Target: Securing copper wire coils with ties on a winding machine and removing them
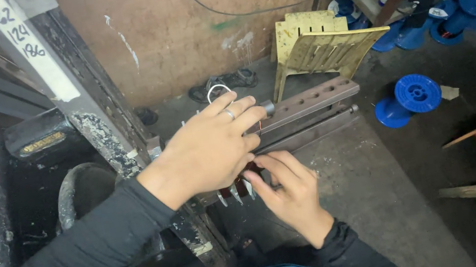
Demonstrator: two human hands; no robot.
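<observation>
A long brown metal bar with a row of holes is seen jutting out over the floor, with a second, plainer bar lying just beneath it. The left hand is laid over the near end of the holed bar, palm down, with the fingers stretched out and slightly spread; a ring is worn on one of them. Whether anything is gripped under that palm cannot be told, since the underside is hidden. A small grey round knob is touched by its fingertips, right at the bar's near end. A thin loop of white wire is seen just beyond the same fingers.

The right hand is placed below the bars, fingers curled inward and pinched against a dark reddish coil that sits under the left palm. Small white tabs are seen sticking out of the coil beside the right thumb.

Behind the far end of the holed bar a yellow plastic chair is tipped against the brown wall. To the right of the bar, blue spools are lying on the floor, and more are stacked on a shelf above them.
</observation>
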